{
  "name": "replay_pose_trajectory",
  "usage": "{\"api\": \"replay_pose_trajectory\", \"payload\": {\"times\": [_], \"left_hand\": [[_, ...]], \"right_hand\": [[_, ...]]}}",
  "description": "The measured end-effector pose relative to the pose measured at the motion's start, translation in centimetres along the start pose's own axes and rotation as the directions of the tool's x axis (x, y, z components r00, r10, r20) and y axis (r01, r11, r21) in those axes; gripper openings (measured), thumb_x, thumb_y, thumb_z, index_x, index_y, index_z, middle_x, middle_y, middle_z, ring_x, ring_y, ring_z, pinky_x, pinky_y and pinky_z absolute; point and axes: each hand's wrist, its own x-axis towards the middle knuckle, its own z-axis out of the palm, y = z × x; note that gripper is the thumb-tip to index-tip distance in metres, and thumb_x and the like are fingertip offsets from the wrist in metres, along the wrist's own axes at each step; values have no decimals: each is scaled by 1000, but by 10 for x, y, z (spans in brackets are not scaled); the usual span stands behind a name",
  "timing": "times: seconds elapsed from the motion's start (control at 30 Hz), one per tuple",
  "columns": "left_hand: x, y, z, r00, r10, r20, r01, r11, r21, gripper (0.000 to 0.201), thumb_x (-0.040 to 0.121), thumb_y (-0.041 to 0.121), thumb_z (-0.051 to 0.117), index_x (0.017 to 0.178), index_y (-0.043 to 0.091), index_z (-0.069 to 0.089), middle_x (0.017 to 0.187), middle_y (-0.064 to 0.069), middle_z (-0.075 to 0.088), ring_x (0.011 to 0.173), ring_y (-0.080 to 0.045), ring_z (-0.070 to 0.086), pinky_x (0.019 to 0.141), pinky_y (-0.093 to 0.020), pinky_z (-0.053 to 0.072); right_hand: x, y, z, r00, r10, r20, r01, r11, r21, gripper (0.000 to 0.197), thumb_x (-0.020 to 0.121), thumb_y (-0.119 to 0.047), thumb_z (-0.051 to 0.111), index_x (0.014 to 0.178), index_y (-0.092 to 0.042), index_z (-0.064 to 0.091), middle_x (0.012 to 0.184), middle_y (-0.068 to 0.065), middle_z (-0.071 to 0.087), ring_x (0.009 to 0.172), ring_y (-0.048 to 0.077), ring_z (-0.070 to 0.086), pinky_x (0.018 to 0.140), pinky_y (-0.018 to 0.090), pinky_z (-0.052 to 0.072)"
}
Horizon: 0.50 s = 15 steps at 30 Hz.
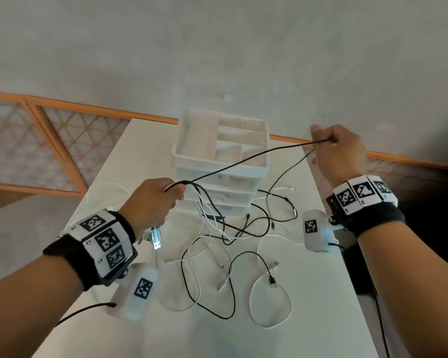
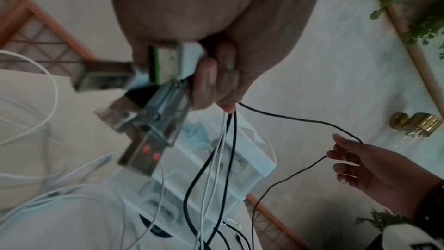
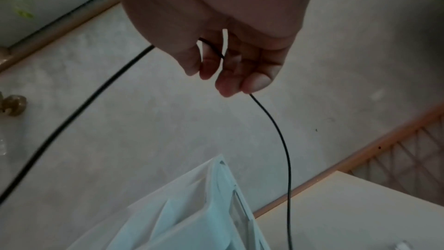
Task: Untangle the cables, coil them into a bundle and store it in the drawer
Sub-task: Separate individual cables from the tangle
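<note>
A tangle of black and white cables [image 1: 228, 244] lies on the white table [image 1: 308, 319] in front of a white drawer unit [image 1: 217, 177]. My left hand [image 1: 155, 200] is raised over the tangle and grips a bunch of black and white cables [image 2: 223, 140], with several USB plugs [image 2: 153, 113] sticking out below the fist. My right hand [image 1: 336, 151] is up at the right and pinches a black cable [image 1: 243, 161] that runs taut across to the left hand; a second length [image 3: 283, 149] hangs from it to the table.
The drawer unit has an open divided tray on top [image 1: 225, 140] and shut drawers below. Loose cable loops [image 1: 269, 301] spread over the near table. The table ends at a grey wall with an orange lattice rail [image 1: 36, 140].
</note>
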Motion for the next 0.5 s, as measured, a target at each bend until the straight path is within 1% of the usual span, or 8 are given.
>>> {"api": "replay_pose_trajectory", "payload": {"times": [0.1,0.17,0.23,0.3,0.37,0.4,0.47,0.5], "left_hand": [[-1,9,0,999,42,-17,-42,999,-34,28,98,24,57,80,3,65,53,-1,36,38,-13,24,37,-19,23],[-3,17,0,996,81,-41,-84,993,-77,29,97,26,58,83,4,68,51,-1,31,37,-13,23,37,-19,23],[-4,24,0,990,122,-68,-129,985,-114,33,97,34,58,85,6,70,49,0,27,38,-14,21,38,-19,22],[-5,29,3,988,147,-47,-153,978,-142,39,98,41,54,85,8,71,49,0,25,40,-15,19,41,-20,20],[-5,35,11,986,163,44,-156,978,-140,44,100,44,47,84,12,73,51,0,26,43,-16,19,45,-21,20],[-6,38,16,978,179,102,-169,980,-105,45,101,44,46,83,14,74,50,2,29,43,-17,22,46,-23,22],[-10,45,27,951,239,196,-248,969,22,43,101,41,46,84,15,74,46,11,38,43,-14,31,48,-26,28],[-14,48,30,935,276,223,-299,951,77,41,101,39,47,85,13,74,44,13,42,42,-11,33,49,-26,30]], "right_hand": [[-1,14,8,1000,-11,21,11,1000,-13,20,87,-43,64,82,-24,65,79,-2,71,79,24,70,83,42,57],[-8,34,15,982,34,186,-15,995,-102,8,83,-25,67,90,-27,64,76,-6,67,74,19,66,81,44,58],[-23,46,18,890,133,435,17,946,-324,37,80,-16,67,116,-24,57,77,-1,66,74,18,63,76,37,55],[-46,39,19,793,152,589,129,904,-408,60,77,-21,70,131,-30,46,78,4,68,75,18,63,68,30,49],[-73,13,22,729,-4,684,196,959,-204,70,75,-29,76,135,-39,42,72,5,68,64,14,61,62,26,47],[-87,-5,27,698,-102,709,219,973,-76,69,75,-35,79,133,-43,42,67,0,66,56,9,58,59,22,46],[-112,-33,43,680,-265,684,255,960,119,46,79,-39,78,117,-40,52,60,-13,59,47,5,49,52,14,40],[-119,-37,54,706,-310,636,271,949,161,28,83,-37,75,104,-34,56,59,-17,55,47,6,47,52,14,38]]}}
